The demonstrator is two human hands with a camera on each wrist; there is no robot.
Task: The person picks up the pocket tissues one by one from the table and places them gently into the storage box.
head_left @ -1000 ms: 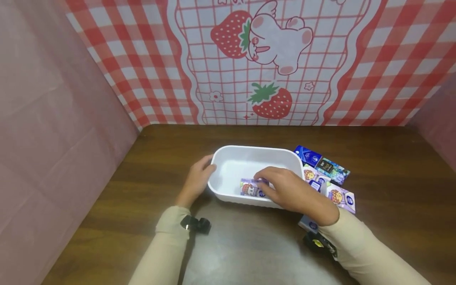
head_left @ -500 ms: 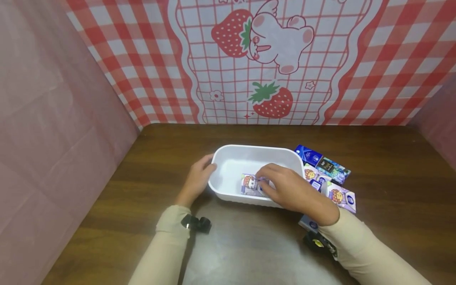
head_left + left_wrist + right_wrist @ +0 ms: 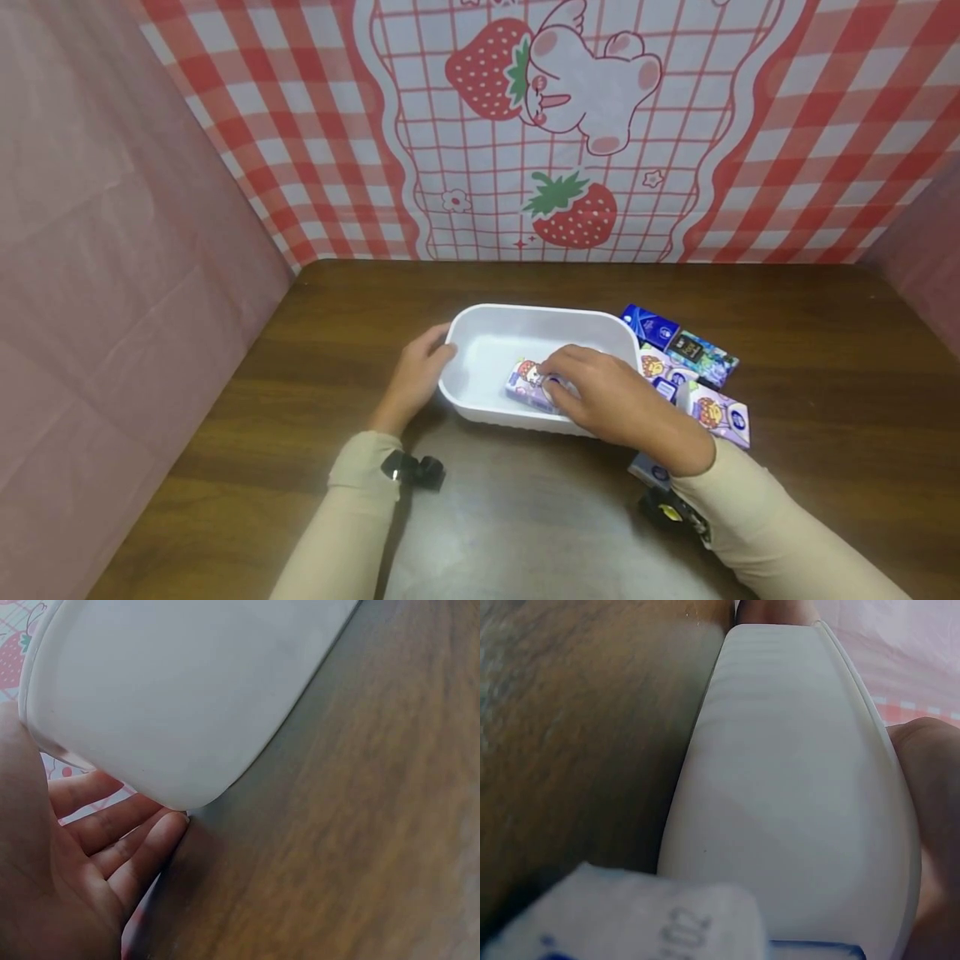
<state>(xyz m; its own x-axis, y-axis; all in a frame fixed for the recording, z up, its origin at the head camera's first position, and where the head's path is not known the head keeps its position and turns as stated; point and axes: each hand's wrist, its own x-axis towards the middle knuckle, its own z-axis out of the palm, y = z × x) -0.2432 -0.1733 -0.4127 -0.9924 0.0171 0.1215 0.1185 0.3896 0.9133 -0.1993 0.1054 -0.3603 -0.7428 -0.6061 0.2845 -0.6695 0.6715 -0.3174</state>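
A white oblong plastic bin (image 3: pixel 480 350) with rounded corners sits on the table. My left hand (image 3: pixel 415 375) holds its left end, thumb at the rim and fingers along the outer wall, as the left wrist view shows of the hand (image 3: pixel 90 855). My right hand (image 3: pixel 607 392) reaches over the near right rim and pinches a purple-and-white pocket tissue pack (image 3: pixel 522 382) with a cartoon print, tilted low inside the bin. In the right wrist view the bin's outer wall (image 3: pixel 787 772) hides the pack and the fingertips.
Several tissue packs lie in a loose heap against the bin's right end: a dark blue pack (image 3: pixel 651 327), a blue-green floral pack (image 3: pixel 701 358) and a purple cartoon pack (image 3: pixel 718 414) among them. A red checked cloth (image 3: pixel 315 125) hangs behind the table.
The right hand has turned the tissue pack inside the bin; its printed face shows more and its left end now slants. The left hand has stayed on the bin.
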